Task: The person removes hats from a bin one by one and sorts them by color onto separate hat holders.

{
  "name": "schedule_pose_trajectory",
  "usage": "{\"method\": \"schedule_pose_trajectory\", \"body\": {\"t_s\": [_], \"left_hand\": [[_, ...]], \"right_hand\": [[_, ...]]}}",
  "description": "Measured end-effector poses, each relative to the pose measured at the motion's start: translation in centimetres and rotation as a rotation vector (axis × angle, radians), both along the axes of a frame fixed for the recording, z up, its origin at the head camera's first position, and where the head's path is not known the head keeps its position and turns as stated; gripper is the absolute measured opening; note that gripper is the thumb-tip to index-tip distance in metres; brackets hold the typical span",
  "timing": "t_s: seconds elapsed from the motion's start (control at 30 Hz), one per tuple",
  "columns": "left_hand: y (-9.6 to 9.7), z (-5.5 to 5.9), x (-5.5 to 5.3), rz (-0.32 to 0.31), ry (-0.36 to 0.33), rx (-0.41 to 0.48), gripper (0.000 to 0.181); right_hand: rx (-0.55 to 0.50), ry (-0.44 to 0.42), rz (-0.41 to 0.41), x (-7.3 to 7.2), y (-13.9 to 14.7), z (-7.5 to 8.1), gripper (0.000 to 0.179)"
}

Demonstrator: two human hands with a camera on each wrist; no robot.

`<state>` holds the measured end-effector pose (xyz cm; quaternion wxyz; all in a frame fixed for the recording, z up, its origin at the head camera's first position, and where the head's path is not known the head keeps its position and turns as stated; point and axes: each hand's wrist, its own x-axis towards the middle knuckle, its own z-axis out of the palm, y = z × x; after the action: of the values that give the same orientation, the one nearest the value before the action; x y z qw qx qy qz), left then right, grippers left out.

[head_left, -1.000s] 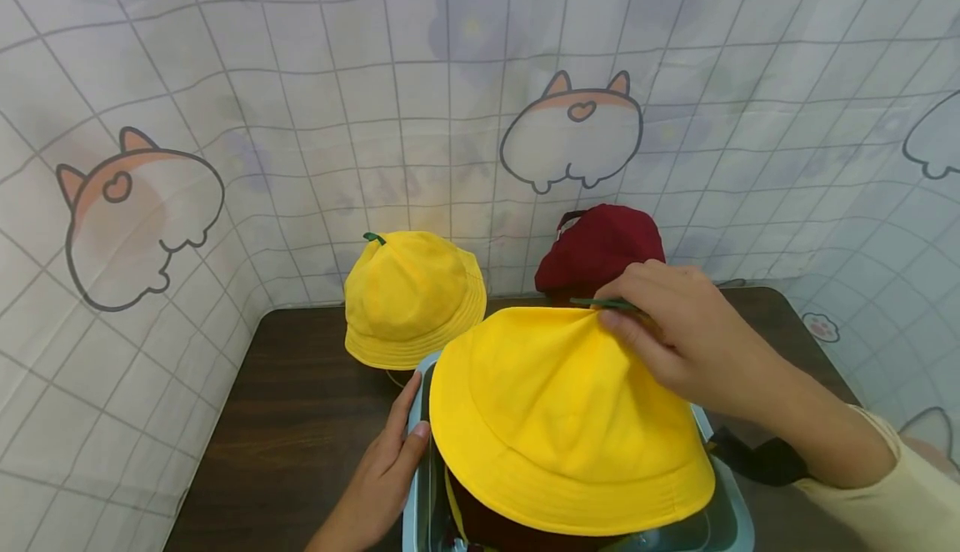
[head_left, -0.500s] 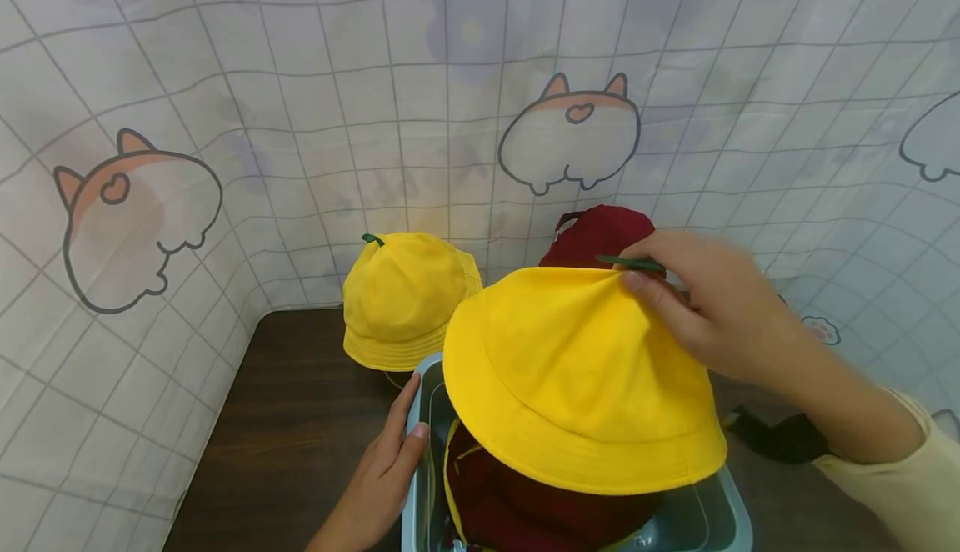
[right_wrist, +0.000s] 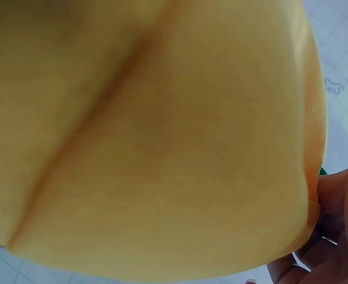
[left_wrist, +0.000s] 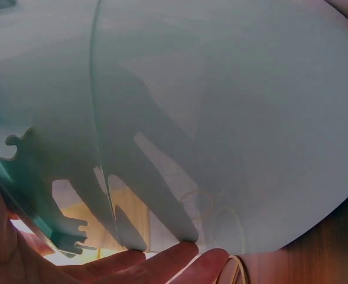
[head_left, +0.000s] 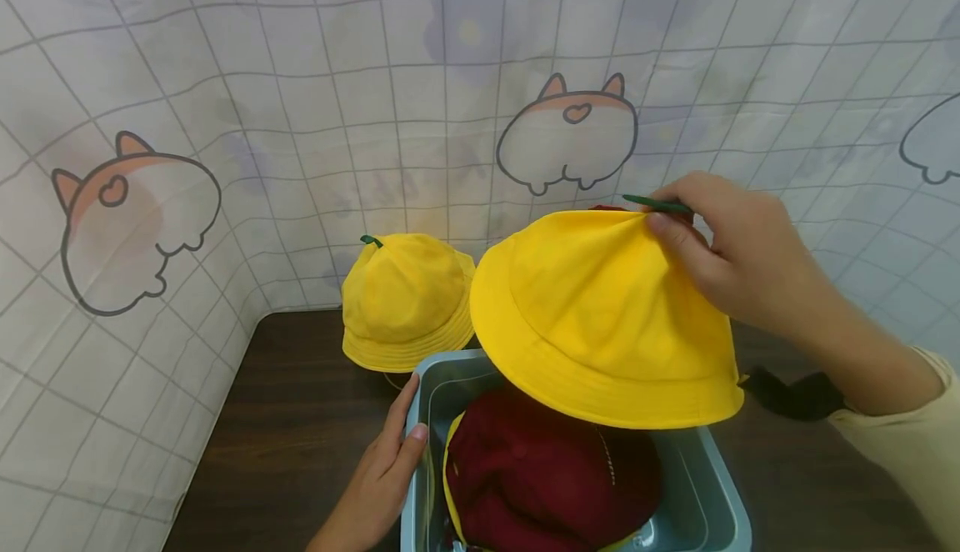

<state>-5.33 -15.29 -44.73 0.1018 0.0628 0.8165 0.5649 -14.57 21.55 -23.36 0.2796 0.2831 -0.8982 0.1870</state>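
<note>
My right hand (head_left: 750,243) pinches a yellow bucket hat (head_left: 600,318) at its crown, by a green leaf-shaped tab (head_left: 656,203). The hat hangs tilted above a light blue plastic tub (head_left: 720,485), its brim overlapping the tub's far side. In the right wrist view the hat's yellow cloth (right_wrist: 221,136) fills most of the picture. A dark red cap (head_left: 532,477) lies in the tub, with a yellow edge under it. My left hand (head_left: 378,469) rests at the tub's left rim; in the left wrist view its fingers (left_wrist: 162,260) lie against the tub's outer wall (left_wrist: 250,148).
Another yellow bucket hat (head_left: 405,302) with a green tab stands on the dark wooden table (head_left: 277,419), behind the tub's left corner. Behind the held hat, only a sliver of a dark red cap (head_left: 609,208) shows. A grid-patterned curtain (head_left: 337,118) encloses the table.
My right hand has raised the yellow bucket hat up and slightly right, baring the dark red cap in the tub and covering the one behind. My left hand has stayed at the rim.
</note>
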Motion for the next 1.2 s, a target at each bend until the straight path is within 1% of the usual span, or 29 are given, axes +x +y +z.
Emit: {"method": "schedule_pose_trajectory", "body": {"t_s": [0.23, 0.33, 0.5, 0.7, 0.8, 1.03, 1.2], "left_hand": [[0.1, 0.0, -0.1, 0.0, -0.008, 0.0, 0.056], [0.0, 0.0, 0.0, -0.001, -0.009, 0.008, 0.056], [0.0, 0.0, 0.1, -0.002, -0.013, 0.021, 0.056], [0.1, 0.0, 0.1, -0.004, -0.015, 0.025, 0.056], [0.0, 0.0, 0.0, -0.006, -0.017, 0.027, 0.057], [-0.1, -0.3, -0.1, 0.002, -0.044, 0.038, 0.057], [-0.1, -0.2, -0.1, 0.011, -0.051, 0.03, 0.057]], "right_hand": [[-0.035, 0.057, -0.033, -1.5, 0.9, 0.7, 0.015], [-0.044, 0.068, -0.055, -2.1, 1.1, 1.0, 0.016], [-0.041, 0.071, -0.1, -3.2, 1.4, 1.5, 0.021], [-0.066, 0.032, -0.178, -4.6, 1.9, 1.9, 0.028], [-0.073, 0.029, -0.202, -5.3, 2.1, 2.1, 0.029], [-0.129, 0.053, -0.251, -6.7, 2.2, 2.9, 0.035], [-0.153, 0.064, -0.287, -7.4, 2.0, 3.4, 0.038]]}}
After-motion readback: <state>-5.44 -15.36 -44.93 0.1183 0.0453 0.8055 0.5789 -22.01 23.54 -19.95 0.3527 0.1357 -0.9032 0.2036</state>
